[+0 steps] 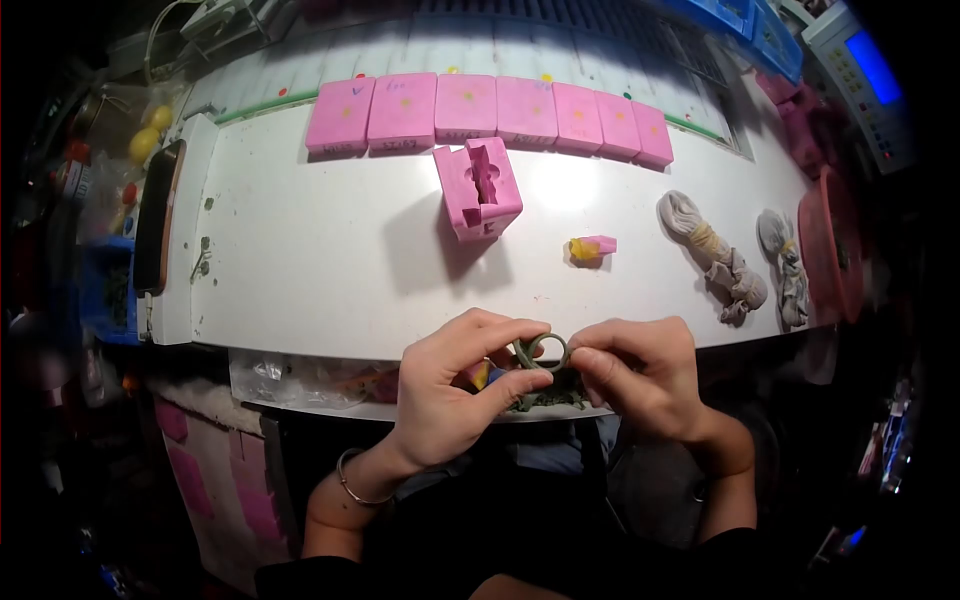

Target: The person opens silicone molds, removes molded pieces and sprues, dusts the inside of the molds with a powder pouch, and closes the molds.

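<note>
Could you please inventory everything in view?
Table: 1, white, centre
Blocks: 7, pink, table's back
Hollow block: 1, pink, mid-table
Small piece: 1, pink-yellow, right of hollow block
Cloth bundles: 2, grey, table's right
Basin: 1, reddish, right edge
Phone: 1, black, left ledge
Machine: 1, white, top right
Plastic: uncounted, clear, front edge
Edges: more, unclear
Ring: 1, green, between both hands
Bracelet: 1, silvery, left wrist
Left hand: 1, ring's left
Right hand: 1, ring's right

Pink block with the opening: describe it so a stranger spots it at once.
On the white table, find the row of pink blocks along the far side. Between that row and the left hand, one pink block stands alone. Unlike the blocks in the row, it has a jagged opening cut into it.
</note>
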Tool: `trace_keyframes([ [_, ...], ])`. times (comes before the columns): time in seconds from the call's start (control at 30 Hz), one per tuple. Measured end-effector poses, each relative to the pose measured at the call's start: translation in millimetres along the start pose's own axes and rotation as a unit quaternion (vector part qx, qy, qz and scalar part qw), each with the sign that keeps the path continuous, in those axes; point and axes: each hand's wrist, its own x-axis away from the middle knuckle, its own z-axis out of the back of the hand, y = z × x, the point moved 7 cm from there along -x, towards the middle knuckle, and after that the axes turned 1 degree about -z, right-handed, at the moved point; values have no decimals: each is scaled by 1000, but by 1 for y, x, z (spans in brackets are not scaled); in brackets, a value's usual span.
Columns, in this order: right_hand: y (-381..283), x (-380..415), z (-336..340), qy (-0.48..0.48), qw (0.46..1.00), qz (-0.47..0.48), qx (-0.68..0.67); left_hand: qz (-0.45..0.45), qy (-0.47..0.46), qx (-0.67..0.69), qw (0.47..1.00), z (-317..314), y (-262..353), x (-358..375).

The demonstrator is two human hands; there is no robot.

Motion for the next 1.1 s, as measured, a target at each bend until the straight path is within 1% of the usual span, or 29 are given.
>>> trace_keyframes([
  [0.03, 19, 3, -7, -54, 976, -152, -144, -6, -8, -9, 1000, -1, 0, 1],
  [0.07, 27, 4, -12, -87, 955, -191, -212, -6, -8, -8, 1000, -1, -2, 1],
  [0.1, 31, 5, -13, -87, 954, -192, -212, -48, -4, -35, 998, -1, 2, 2],
  [0.13, 37, 7, -19, -119, 935, -224, -246, -91, 1, -63, 994, 0, 7, 2],
  [0.17, 41, 11, -27, -150, 913, -256, -279, -90, 2, -63, 994, 1, 8, 2],
  [0.23, 43, 13, -30, -160, 916, -261, -259, -77, 12, -102, 992, 4, 11, 3],
  [0.27, 46, 14, -28, -160, 934, -267, -173, -75, 14, -102, 992, 4, 12, 4],
  [0.3, 48, 15, -25, -158, 946, -270, -84, -61, 24, -103, 992, 5, 11, 4],
  [0.33, 52, 16, -26, -159, 946, -268, -84, -48, 33, -104, 993, 5, 9, 4],
  [0.37, 54, 15, -24, -150, 966, -209, 16, -47, 33, -105, 993, 4, 8, 5],
  [0.4, 51, 15, -24, -139, 972, -149, 114, -58, 41, -105, 992, 3, 6, 6],
  [0.43, 50, 18, -25, -138, 973, -149, 114, -70, 48, -105, 991, 3, 6, 6],
  [0.47, 44, 17, -19, -77, 983, -119, 120, -70, 47, -105, 991, 2, 6, 6],
  [0.5, 36, 17, -12, -16, 988, -90, 125, -90, 50, -135, 985, 2, 10, 7],
  [0.53, 30, 17, -12, -15, 988, -91, 125, -110, 53, -165, 979, 1, 14, 8],
  [0.6, 19, 16, -7, 21, 993, -116, -22, -127, 55, -173, 975, -2, 17, 9],
  [0.63, 17, 16, -8, 23, 993, -115, -21, -144, 59, -182, 971, -3, 19, 10],
  [0.7, 11, 14, -11, 20, 987, -94, -131, -148, 59, -195, 968, -4, 21, 10],
  [0.73, 9, 12, -12, 21, 987, -90, -128, -152, 62, -208, 964, -3, 22, 11],
  [0.8, 15, 7, -19, -2, 964, -132, -232, -179, 64, -231, 954, -3, 24, 11],
  [0.83, 24, 7, -21, -26, 964, -161, -211, -204, 64, -254, 943, -4, 26, 10],
  [0.9, 21, 1, -21, -43, 958, -159, -235, -201, 56, -239, 948, -3, 24, 9],
  [0.97, 18, -7, -16, -27, 971, -118, -204, -174, 48, -226, 957, -1, 25, 5],
  [1.03, 12, -16, -6, -29, 989, -94, -112, -154, 61, -177, 970, 5, 21, 0],
  [1.07, 3, -23, -1, -19, 991, -88, -100, -146, 67, -164, 973, 10, 20, -2],
  [1.1, -11, -40, 14, -4, 997, -75, -22, -147, 111, -173, 967, 22, 14, -5],
])
